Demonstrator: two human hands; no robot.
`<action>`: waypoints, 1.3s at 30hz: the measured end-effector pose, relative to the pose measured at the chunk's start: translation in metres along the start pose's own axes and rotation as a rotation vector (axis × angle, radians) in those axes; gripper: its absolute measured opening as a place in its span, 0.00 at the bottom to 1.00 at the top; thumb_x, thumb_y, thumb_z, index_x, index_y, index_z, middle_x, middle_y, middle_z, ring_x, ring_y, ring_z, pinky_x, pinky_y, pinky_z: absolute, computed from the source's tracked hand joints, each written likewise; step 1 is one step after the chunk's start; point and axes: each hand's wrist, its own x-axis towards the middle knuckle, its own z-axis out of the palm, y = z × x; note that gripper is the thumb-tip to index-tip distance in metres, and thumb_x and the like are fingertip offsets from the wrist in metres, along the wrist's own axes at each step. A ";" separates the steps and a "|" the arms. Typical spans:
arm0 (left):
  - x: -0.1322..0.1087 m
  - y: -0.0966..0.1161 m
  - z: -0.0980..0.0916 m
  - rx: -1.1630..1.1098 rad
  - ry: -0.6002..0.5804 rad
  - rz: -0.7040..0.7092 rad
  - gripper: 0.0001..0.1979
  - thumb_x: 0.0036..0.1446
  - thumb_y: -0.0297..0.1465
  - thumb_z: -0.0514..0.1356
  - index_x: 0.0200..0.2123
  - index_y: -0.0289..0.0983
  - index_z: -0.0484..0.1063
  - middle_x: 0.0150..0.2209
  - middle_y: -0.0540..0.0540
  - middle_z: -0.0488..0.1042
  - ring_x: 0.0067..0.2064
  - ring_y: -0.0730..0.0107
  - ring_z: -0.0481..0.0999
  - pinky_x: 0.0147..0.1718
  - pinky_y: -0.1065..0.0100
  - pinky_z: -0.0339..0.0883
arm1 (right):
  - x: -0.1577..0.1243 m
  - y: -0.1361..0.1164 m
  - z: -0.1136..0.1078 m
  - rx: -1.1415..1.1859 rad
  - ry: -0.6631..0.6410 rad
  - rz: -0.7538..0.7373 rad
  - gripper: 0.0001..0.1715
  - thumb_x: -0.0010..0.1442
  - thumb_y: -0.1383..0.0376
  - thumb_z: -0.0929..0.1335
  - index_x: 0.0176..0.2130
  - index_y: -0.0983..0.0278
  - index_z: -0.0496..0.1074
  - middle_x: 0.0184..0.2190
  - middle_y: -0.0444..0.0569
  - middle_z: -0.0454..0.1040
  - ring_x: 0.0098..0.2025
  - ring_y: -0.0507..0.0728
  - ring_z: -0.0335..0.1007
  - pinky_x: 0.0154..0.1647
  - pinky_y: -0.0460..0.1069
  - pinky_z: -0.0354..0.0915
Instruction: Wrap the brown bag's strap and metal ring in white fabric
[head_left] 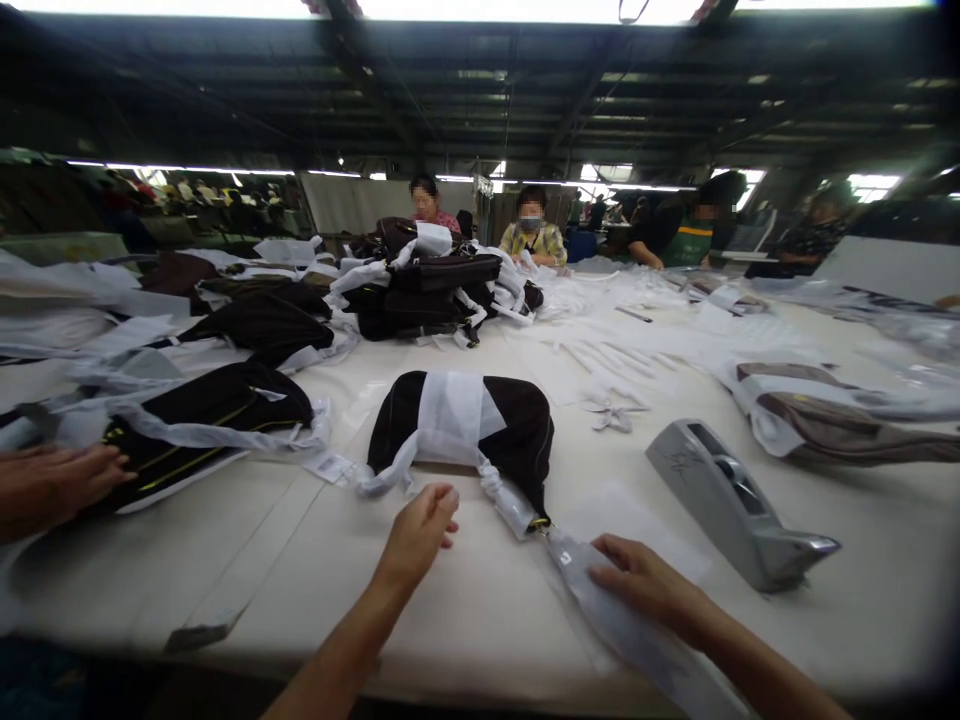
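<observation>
A dark handbag (517, 425) lies on the table in front of me, with a white paper sheet (452, 405) wrapped around its middle. Its handle is covered in white wrapping. From the metal ring at its lower right corner runs a strap in white wrapping (585, 575), and my right hand (637, 580) grips this with thumb and fingers. My left hand (421, 530) hovers just below the bag, apart from it, fingers curled together. Whether a small thing is between its fingertips I cannot make out. To the right stands a grey tape dispenser (724, 500).
On the left, another person's hand (67, 480) touches a black bag with yellow zips (217, 415). Wrapped bags (427, 285) are piled farther back. White scraps (611, 410) and a taupe bag (832, 420) lie to the right. Several people work across the table.
</observation>
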 end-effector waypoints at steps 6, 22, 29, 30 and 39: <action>0.083 -0.008 0.036 -0.088 0.097 -0.097 0.23 0.53 0.40 0.55 0.49 0.32 0.62 0.48 0.33 0.68 0.41 0.62 0.73 0.29 0.71 0.66 | -0.003 -0.009 0.022 0.075 0.062 -0.067 0.16 0.56 0.55 0.62 0.37 0.64 0.68 0.35 0.47 0.74 0.38 0.57 0.70 0.38 0.48 0.64; 0.053 -0.025 0.067 0.035 0.043 -0.158 0.24 0.55 0.41 0.52 0.50 0.33 0.59 0.37 0.41 0.73 0.29 0.70 0.74 0.26 0.72 0.65 | 0.085 0.010 -0.041 -0.813 0.089 -0.324 0.20 0.56 0.54 0.63 0.44 0.62 0.68 0.40 0.53 0.73 0.41 0.60 0.69 0.42 0.53 0.62; 0.078 -0.015 0.083 0.210 0.032 -0.227 0.20 0.41 0.48 0.61 0.27 0.36 0.69 0.23 0.42 0.74 0.32 0.57 0.75 0.30 0.66 0.63 | 0.081 0.008 -0.062 -0.762 0.112 -0.108 0.10 0.55 0.58 0.63 0.29 0.61 0.67 0.27 0.46 0.72 0.30 0.56 0.67 0.28 0.47 0.55; 0.081 -0.012 0.089 0.233 0.049 -0.218 0.19 0.40 0.47 0.62 0.27 0.37 0.69 0.26 0.41 0.75 0.36 0.54 0.74 0.33 0.65 0.62 | 0.079 0.007 -0.059 -0.729 0.107 -0.117 0.11 0.54 0.58 0.63 0.28 0.62 0.67 0.26 0.46 0.72 0.29 0.55 0.66 0.28 0.47 0.55; 0.090 -0.002 0.105 0.133 0.085 -0.153 0.05 0.46 0.30 0.57 0.28 0.36 0.69 0.33 0.41 0.75 0.39 0.58 0.72 0.33 0.66 0.61 | 0.056 -0.003 -0.039 -0.414 -0.022 -0.096 0.15 0.54 0.55 0.62 0.25 0.65 0.65 0.23 0.43 0.68 0.27 0.53 0.62 0.26 0.45 0.55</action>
